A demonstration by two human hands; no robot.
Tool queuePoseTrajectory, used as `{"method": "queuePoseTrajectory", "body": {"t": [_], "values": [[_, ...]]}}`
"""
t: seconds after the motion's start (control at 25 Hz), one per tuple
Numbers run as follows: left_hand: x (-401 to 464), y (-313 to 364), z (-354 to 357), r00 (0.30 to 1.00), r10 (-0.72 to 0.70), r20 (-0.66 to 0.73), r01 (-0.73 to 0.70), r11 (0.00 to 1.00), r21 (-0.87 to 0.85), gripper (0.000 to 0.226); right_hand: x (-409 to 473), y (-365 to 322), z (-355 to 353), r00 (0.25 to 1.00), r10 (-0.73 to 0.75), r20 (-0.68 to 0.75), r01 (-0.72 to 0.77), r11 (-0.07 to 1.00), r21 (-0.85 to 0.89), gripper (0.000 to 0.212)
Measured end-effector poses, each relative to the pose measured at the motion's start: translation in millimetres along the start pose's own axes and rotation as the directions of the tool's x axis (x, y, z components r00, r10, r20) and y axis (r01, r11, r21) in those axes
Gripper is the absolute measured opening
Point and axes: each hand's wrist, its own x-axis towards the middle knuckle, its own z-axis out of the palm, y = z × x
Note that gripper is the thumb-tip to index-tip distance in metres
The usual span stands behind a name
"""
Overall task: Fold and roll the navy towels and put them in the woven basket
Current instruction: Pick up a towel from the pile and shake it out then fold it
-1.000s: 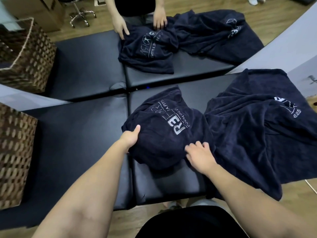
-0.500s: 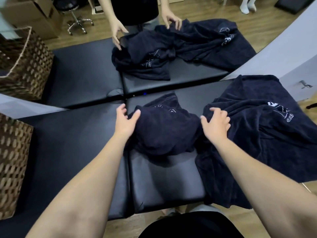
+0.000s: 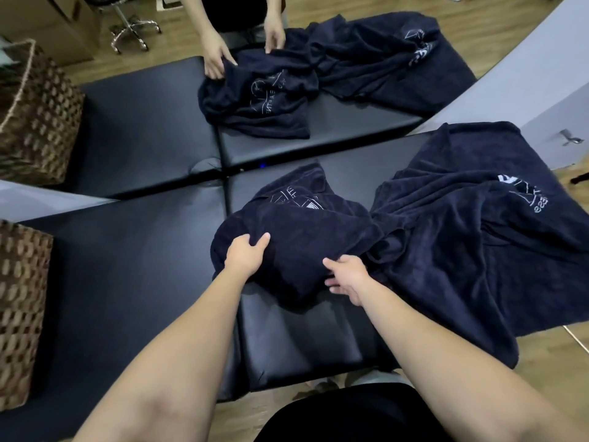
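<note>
Right at the middle of the black padded table lies a bunched navy towel, its near edge drooping toward the table's front. The left hand grips a fold at its left side, thumb over the cloth; the right hand has its fingers curled under the towel's lower right edge. A second navy towel spreads to the right, spilling over the table's edge. Bare padding stretches left to the woven basket at the table's far left.
</note>
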Motion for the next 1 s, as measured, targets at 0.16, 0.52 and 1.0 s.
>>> {"method": "queuePoseTrajectory", "body": {"t": [0.16, 0.52, 1.0], "values": [[-8.7, 40.1, -33.4, 0.987, 0.091, -0.134, -0.129, 0.943, -0.307, 0.062, -7.3, -58.7, -5.2, 0.973, -0.183, -0.139, 0.220, 0.916, 0.334, 0.019], [-65.7, 200.2, -137.9, 0.784, 0.336, -0.522, -0.607, 0.590, -0.532, 0.048, -105.2, -262.3, -29.2, 0.760, -0.630, -0.159, 0.530, 0.460, 0.712, 0.048], [-59.9, 180.3, -148.0, 0.882, 0.222, -0.416, -0.438, 0.712, -0.549, 0.024, -115.6, -229.9, -19.3, 0.810, -0.581, -0.077, 0.545, 0.697, 0.466, 0.020]]}}
